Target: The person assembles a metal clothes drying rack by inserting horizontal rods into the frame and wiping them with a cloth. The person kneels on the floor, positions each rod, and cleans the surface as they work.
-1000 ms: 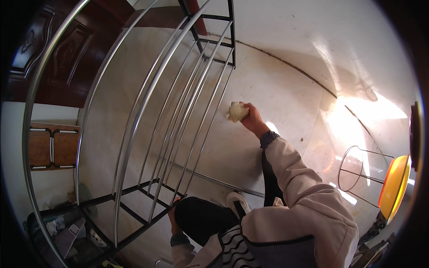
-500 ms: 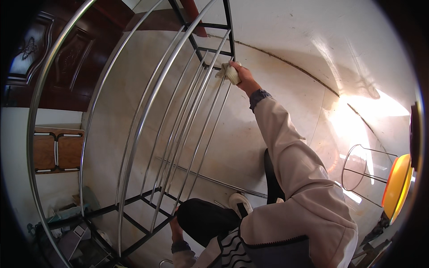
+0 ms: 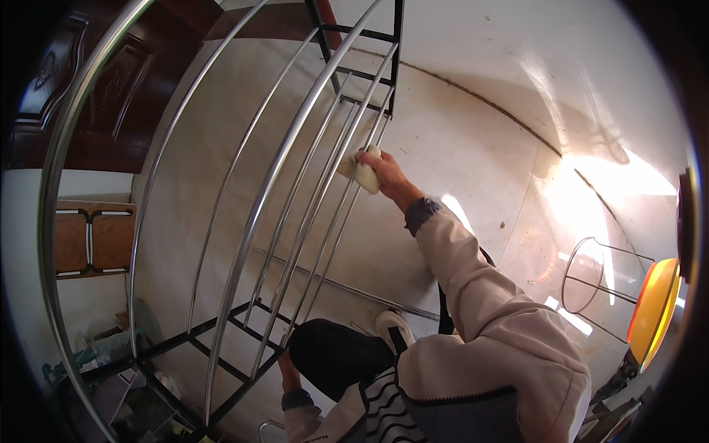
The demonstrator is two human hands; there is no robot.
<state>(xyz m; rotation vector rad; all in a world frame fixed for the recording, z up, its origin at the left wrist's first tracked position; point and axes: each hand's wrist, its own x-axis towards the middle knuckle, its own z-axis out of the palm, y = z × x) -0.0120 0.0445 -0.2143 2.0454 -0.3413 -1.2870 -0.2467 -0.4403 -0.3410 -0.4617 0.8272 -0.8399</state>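
Note:
A metal rack (image 3: 255,215) with long silvery rods and black end frames fills the left and middle of the view. My right hand (image 3: 385,174) is closed on a pale, crumpled cloth (image 3: 365,177), which is wrapped against one of the thin rods below the far black end. Low in the view, my left hand (image 3: 287,363) is at the near black end frame (image 3: 249,382), fingers closed at its corner. My dark-trousered knee (image 3: 336,358) partly hides that hand.
A yellow-orange basin (image 3: 653,314) sits by a round wire stand (image 3: 583,277) at the right. A loose metal rod (image 3: 354,299) lies on the pale floor. Brown folded stools (image 3: 111,240) lean at the left below a dark red door (image 3: 111,96). Assorted items lie at lower left.
My right hand has slid the cloth down along the rod, away from the far end and toward me. The rack appears slightly shifted in view. My left hand stays at the near frame.

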